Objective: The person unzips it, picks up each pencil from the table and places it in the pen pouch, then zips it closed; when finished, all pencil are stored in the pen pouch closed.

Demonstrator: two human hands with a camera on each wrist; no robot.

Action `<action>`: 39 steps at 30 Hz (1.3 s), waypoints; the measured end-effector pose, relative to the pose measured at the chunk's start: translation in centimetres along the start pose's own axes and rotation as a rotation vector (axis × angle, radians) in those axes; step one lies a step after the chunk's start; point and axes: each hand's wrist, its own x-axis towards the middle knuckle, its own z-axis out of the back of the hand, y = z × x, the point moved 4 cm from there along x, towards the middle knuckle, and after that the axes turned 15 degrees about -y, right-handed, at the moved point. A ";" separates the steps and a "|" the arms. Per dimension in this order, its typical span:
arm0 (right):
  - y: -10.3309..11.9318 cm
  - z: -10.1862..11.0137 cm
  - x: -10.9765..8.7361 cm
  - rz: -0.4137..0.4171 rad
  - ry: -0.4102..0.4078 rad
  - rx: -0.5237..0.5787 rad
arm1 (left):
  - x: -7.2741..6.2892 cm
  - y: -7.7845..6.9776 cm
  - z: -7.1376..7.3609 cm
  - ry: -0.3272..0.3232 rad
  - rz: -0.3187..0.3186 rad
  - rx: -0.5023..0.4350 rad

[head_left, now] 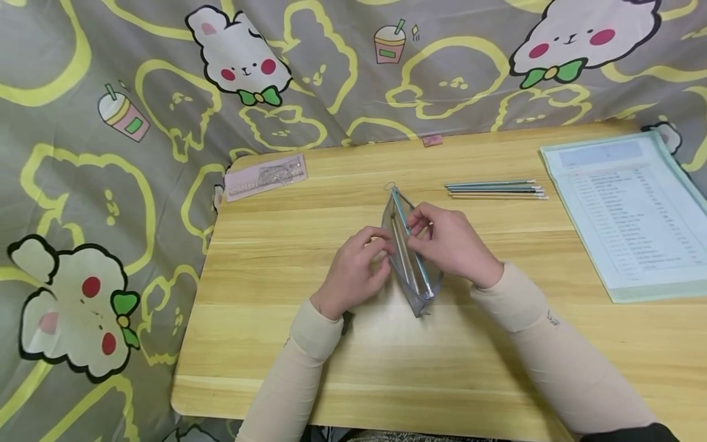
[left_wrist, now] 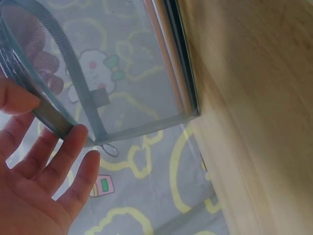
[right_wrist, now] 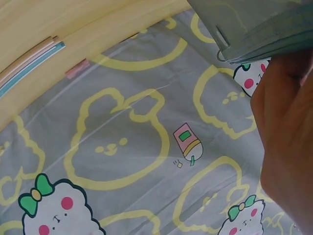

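Observation:
A grey translucent zip pouch [head_left: 418,302] with mesh parts stands over the middle of the table, its mouth spread apart and pencils [head_left: 404,252] lying lengthwise inside. My left hand [head_left: 353,270] pinches the left edge of the mouth between thumb and fingers. On the opposite edge, my right hand [head_left: 453,242] grips with thumb and curled fingertips. The left wrist view shows the pencils [left_wrist: 166,58] along the pouch's bottom, and right-hand fingers dimly through the mesh. A small ring [left_wrist: 110,150] hangs at the pouch's far end. In the right wrist view the right fingertips are hidden.
Several loose pencils [head_left: 494,190] lie right of the pouch. Further right is a pale green sheet [head_left: 635,215] with a printed list. A flat pink packet [head_left: 265,177] lies at the back left, a small pink block [head_left: 432,140] at the back edge. A patterned curtain [head_left: 177,116] encloses the table.

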 end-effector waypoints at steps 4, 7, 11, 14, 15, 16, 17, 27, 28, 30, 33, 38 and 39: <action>0.2 0.0 0.0 0.009 -0.013 -0.018 | 0.0 -0.1 0.1 0.006 -0.001 -0.004; 0.5 0.1 0.0 0.010 -0.019 -0.022 | 0.0 -0.2 0.1 0.011 0.000 -0.006; 0.6 0.2 0.1 0.010 -0.025 -0.019 | 0.0 -0.2 0.1 0.016 0.001 -0.004; 0.4 0.3 0.1 0.001 -0.048 -0.014 | 0.0 -0.2 0.1 0.019 0.002 -0.003; 0.3 0.4 0.1 -0.002 -0.060 -0.011 | 0.0 -0.2 0.1 0.020 0.003 -0.003; 0.3 0.5 0.1 -0.005 -0.071 -0.005 | 0.0 -0.2 0.1 0.020 0.003 -0.003; 0.3 0.6 0.2 -0.007 -0.081 0.002 | 0.0 -0.1 0.1 0.020 0.004 -0.003; 0.2 0.0 0.2 -0.011 -0.048 -0.002 | -0.1 0.0 0.0 0.016 -0.002 -0.008; 0.2 -0.1 0.3 -0.010 -0.049 -0.004 | -0.1 0.0 0.0 0.015 -0.002 -0.009; 0.1 -0.2 0.3 -0.007 -0.054 -0.005 | -0.1 0.1 0.0 0.014 -0.002 -0.009; 0.2 -0.4 0.4 -0.003 -0.052 -0.005 | -0.1 0.1 0.0 0.011 -0.002 -0.009; -0.1 -0.6 0.3 -0.016 -0.034 -0.010 | -0.1 0.1 0.0 0.013 0.001 -0.010; -0.1 -0.7 0.3 -0.018 -0.032 -0.014 | -0.1 0.1 0.0 0.014 0.002 -0.011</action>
